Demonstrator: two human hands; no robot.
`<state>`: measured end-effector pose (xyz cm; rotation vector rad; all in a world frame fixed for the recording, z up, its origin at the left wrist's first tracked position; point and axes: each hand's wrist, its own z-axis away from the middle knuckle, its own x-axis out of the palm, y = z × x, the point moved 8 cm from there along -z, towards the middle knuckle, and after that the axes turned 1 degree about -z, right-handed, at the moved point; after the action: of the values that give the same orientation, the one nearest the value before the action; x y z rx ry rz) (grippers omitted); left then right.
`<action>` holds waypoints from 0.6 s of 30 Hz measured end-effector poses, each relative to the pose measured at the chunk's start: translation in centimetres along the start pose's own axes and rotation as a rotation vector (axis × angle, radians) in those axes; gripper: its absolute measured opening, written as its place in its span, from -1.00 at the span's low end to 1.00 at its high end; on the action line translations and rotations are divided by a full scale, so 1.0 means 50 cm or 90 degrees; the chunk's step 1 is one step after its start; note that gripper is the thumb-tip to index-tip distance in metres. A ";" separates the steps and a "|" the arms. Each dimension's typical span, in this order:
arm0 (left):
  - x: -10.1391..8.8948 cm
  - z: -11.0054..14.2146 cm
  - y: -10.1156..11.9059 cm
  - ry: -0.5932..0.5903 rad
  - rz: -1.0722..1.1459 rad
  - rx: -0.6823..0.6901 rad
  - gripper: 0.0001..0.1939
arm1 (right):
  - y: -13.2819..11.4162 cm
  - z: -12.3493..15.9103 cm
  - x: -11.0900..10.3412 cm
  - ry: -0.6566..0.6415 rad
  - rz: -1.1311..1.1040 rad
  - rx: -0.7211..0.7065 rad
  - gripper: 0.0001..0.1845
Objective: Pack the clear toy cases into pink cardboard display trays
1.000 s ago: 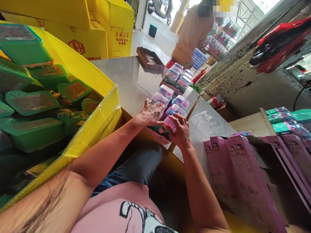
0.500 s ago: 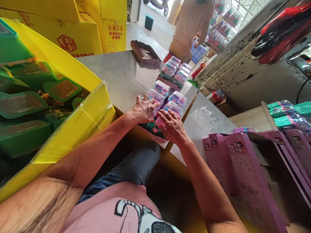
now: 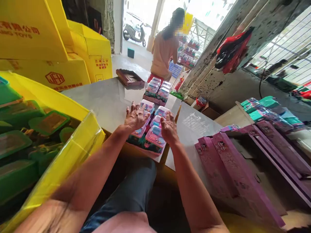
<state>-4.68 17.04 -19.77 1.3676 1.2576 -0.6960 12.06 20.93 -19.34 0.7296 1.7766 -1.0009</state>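
Two rows of small plastic boxes [image 3: 155,135] with clear lids and pink, blue and green contents sit in a low tray at the table's near edge. My left hand [image 3: 136,117] lies over the left row, fingers spread and touching the box tops. Along the outer side of the right row rests my right hand [image 3: 169,127], its fingers stretched forward against the boxes. Neither hand is wrapped round a box. Just beyond stands a second pink display tray [image 3: 154,99] filled with similar boxes.
An open yellow carton [image 3: 93,129] of green containers stands at my left. Purple folded trays [image 3: 230,161] lean at my right. On the table's far side is an empty display tray [image 3: 130,78]. A person [image 3: 161,48] sits beyond the table.
The view has tilted up, showing more of the room. My hands have moved apart and forward, my right hand from the box tops to the outer side, uncovering the near boxes.
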 end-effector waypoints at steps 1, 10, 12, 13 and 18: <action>0.018 -0.007 0.007 -0.022 -0.018 -0.002 -0.31 | -0.004 -0.008 0.015 -0.027 0.033 0.033 -0.27; 0.095 -0.027 0.016 -0.137 -0.054 0.000 -0.33 | -0.048 -0.018 0.078 -0.111 0.051 0.008 -0.20; 0.089 -0.025 0.020 -0.122 -0.058 0.014 -0.34 | -0.048 -0.014 0.074 -0.081 0.056 0.010 -0.22; 0.087 -0.025 0.023 -0.118 -0.061 0.023 -0.35 | -0.049 -0.013 0.073 -0.070 0.058 0.010 -0.23; 0.080 -0.032 0.019 -0.154 -0.080 0.035 -0.37 | -0.043 -0.025 0.074 -0.116 0.041 0.028 -0.23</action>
<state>-3.11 19.86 -22.79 1.2149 1.1432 -0.9601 8.35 21.15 -21.79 0.6962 1.5687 -1.0322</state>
